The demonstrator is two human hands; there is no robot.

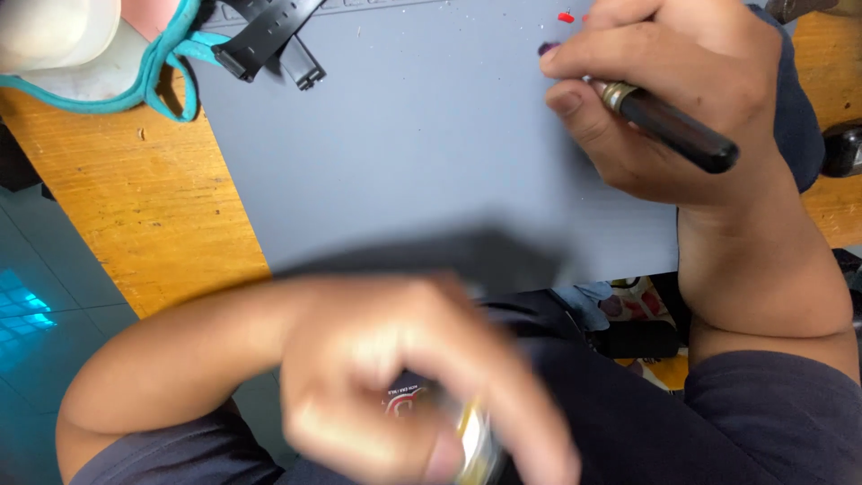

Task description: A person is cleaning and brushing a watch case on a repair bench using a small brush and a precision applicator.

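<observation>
My right hand (669, 99) rests on the grey work mat (422, 135) at the upper right, closed around a black-handled tool with a brass collar (673, 126). My left hand (404, 386) is blurred, low in the view over my lap, gripping a round metal-edged object that looks like a watch case (471, 431); a dark blurred strap shape (449, 256) rises above it. Small red bits (566, 16) lie on the mat just by my right fingers.
A loose black watch strap (269, 40) lies at the mat's top left. A white and teal cloth item (90, 54) sits on the wooden bench (144, 198). Tiled floor (36, 296) shows at the left. A dark object (842, 148) sits at the right edge.
</observation>
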